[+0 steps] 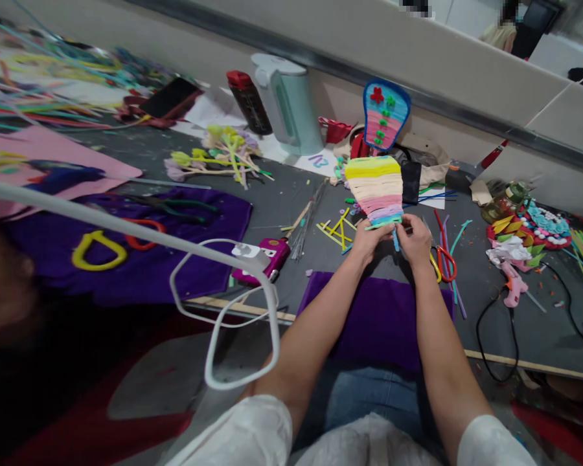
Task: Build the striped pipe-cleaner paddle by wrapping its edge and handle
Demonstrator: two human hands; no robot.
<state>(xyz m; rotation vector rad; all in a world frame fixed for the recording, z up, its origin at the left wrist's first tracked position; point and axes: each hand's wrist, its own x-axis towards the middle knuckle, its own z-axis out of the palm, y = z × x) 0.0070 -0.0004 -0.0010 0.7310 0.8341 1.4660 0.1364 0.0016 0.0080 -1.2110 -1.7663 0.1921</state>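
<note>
A tapered panel of striped pipe cleaners (375,184), yellow at the top, then cream, pink, lilac and blue, is held up over the table by its narrow lower end. My left hand (370,239) pinches that end from the left, a light green strand beside its fingers. On the other side my right hand (415,241) has its fingertips closed at the blue rows. A short blue pipe cleaner end (396,241) hangs down between the hands. Behind stands a finished-looking panel (387,116) with a blue border, red and green flowers. Purple cloth (379,317) lies beneath my forearms.
Red-handled scissors (447,264) and loose pipe cleaners lie right, near a pink glue gun (515,285) with a black cord. Left are a magenta power strip (267,259), a kettle (291,107) and yellow-handled pliers (98,251). A white cable (126,210) crosses the foreground.
</note>
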